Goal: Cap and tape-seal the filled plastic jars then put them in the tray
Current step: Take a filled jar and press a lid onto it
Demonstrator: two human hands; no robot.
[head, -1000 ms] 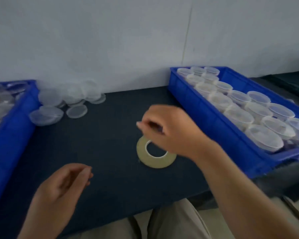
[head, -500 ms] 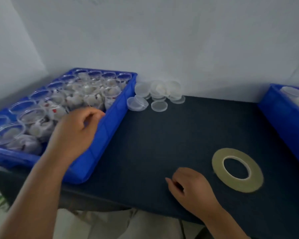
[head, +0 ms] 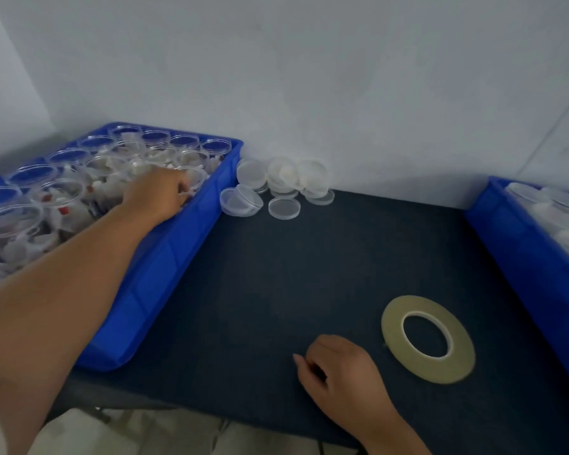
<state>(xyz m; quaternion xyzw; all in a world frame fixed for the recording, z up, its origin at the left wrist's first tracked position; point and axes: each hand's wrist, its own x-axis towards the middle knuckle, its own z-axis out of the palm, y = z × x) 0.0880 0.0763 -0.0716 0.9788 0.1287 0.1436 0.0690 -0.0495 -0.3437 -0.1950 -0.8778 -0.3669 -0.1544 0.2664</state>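
Tabletop [head: 293,274] dark, walls [head: 309,77] white; two blue trays [head: 165,257] [head: 523,257], one tape roll [head: 431,371]. Left hand [head: 155,197]: grip unclear; right hand [head: 342,372] loosely curled, empty.

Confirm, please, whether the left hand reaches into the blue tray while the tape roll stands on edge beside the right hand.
No: the head view shows the tape roll lying flat beside the right hand; the left hand does reach into the blue tray.

Trays counted, two: left tray [head: 165,257], right tray [head: 513,254]. One tape roll [head: 431,369]. Hands, two: left hand [head: 155,195], right hand [head: 342,366]. Loose lids [head: 284,207], jars [head: 60,195]: many, exact counts obscured.
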